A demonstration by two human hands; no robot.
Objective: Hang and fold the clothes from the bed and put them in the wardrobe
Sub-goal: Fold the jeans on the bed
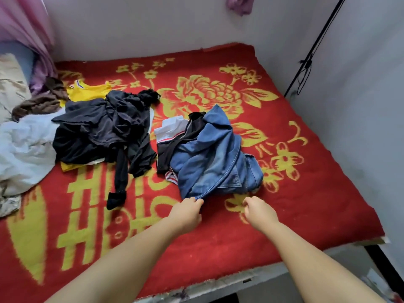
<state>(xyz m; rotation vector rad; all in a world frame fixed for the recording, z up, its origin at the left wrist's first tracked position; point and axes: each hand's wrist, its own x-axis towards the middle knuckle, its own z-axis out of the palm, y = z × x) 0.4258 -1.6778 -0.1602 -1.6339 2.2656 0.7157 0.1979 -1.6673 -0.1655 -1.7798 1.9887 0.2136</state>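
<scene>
On the red flowered bed (306,193), the crumpled blue denim garment (214,158) is pinched at its hem by the left hand (185,212), the right hand (259,212) is curled empty beside, so the black-and-white garment (172,136) tangled under it may be dragged along.

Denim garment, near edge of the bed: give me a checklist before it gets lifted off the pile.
1. Left hand pinches the denim garment at its near hem: ok.
2. Right hand on the denim: not ok; its fingers are curled beside the hem, holding nothing.
3. Denim free of other clothes: not ok; it lies over a black and white garment.
4. Dark pile apart from the denim: ok; red blanket shows between them.
5. Garment type, for hanging or folding: cannot tell; it is bunched.
6. Wardrobe or hanger ready: cannot tell; neither is in view.
</scene>
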